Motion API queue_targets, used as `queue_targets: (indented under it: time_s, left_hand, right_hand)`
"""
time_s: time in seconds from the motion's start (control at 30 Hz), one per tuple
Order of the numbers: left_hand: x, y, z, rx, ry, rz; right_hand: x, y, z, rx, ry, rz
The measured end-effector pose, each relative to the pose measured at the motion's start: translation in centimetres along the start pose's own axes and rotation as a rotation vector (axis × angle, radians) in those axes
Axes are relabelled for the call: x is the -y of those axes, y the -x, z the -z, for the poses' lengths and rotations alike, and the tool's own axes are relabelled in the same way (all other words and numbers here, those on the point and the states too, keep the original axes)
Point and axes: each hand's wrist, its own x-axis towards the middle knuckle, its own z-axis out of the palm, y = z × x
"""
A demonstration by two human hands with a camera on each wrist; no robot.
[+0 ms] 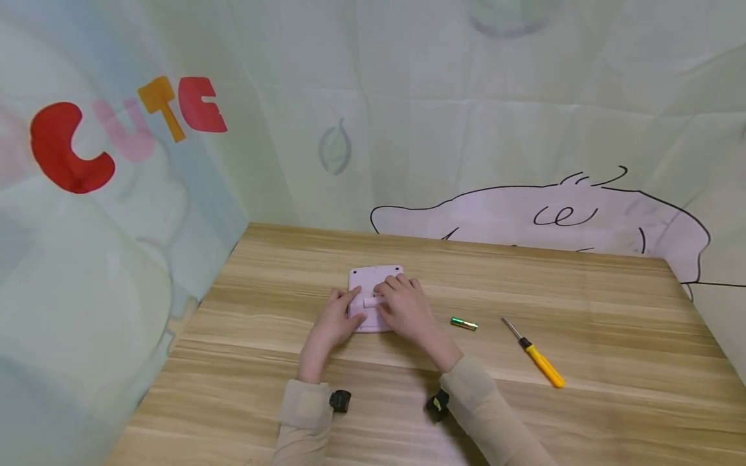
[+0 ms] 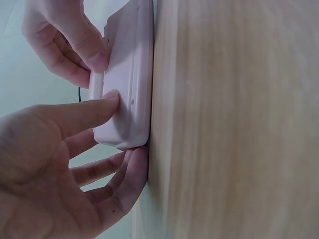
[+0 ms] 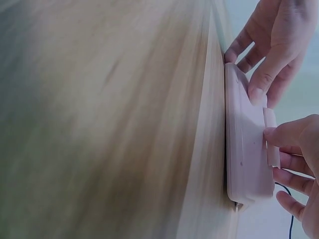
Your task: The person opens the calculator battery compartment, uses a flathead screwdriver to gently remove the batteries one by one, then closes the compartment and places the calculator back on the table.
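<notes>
A flat, pale pink device (image 1: 373,277) with rounded corners and dark dots at its far corners lies on the wooden table. My left hand (image 1: 331,325) grips its left side, thumb on the upper face and fingers along the edge. On that face my right hand (image 1: 410,310) pinches a small pale strip-shaped cover (image 3: 271,137) between thumb and fingers. The right wrist view has this cover standing up from the face; whether it is fully loose I cannot tell. Fingers hide part of the device. Right of the hands lies a green battery (image 1: 464,323).
Farther right, a screwdriver (image 1: 544,366) with a yellow handle lies at a slant, its tip pointing away. The wooden table (image 1: 280,259) meets a printed cloth (image 1: 408,129) at the back and left. Each wrist wears a small black camera.
</notes>
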Motion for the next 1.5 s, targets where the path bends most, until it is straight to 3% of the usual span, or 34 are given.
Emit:
queue_targets:
  time_s: [0.67, 1.0, 1.5]
  left_hand:
    - [0.28, 0.01, -0.1, -0.021, -0.012, -0.037]
    - [0.25, 0.03, -0.16, -0.018, -0.012, -0.031]
    - [0.13, 0.0, -0.27, -0.011, -0.001, -0.006]
  right_hand:
    - [0.05, -0.05, -0.15, 0.004, -0.03, 0.001]
    - [0.06, 0.06, -0.22, 0.022, -0.034, -0.026]
    - [-0.34, 0.35, -0.92, -0.029, -0.102, -0.042]
